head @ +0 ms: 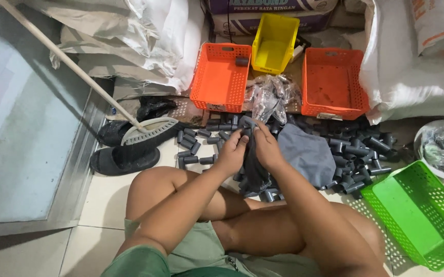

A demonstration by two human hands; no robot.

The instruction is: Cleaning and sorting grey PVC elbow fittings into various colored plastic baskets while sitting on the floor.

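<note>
Surroundings: grey pipe fittings (357,151) strewn on floor, orange basket (220,77) beyond | Object: dark cloth (254,164), limp | Grip: cloth clasped by left hand (233,149) and right hand (265,146).

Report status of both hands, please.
Left hand and right hand both shut on dark cloth. Grey fittings scattered on floor. Nothing blocking.

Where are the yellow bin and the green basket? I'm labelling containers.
yellow bin (274,41), head view, on its inner floor.
green basket (420,233), head view, on its perforated side wall.
</note>
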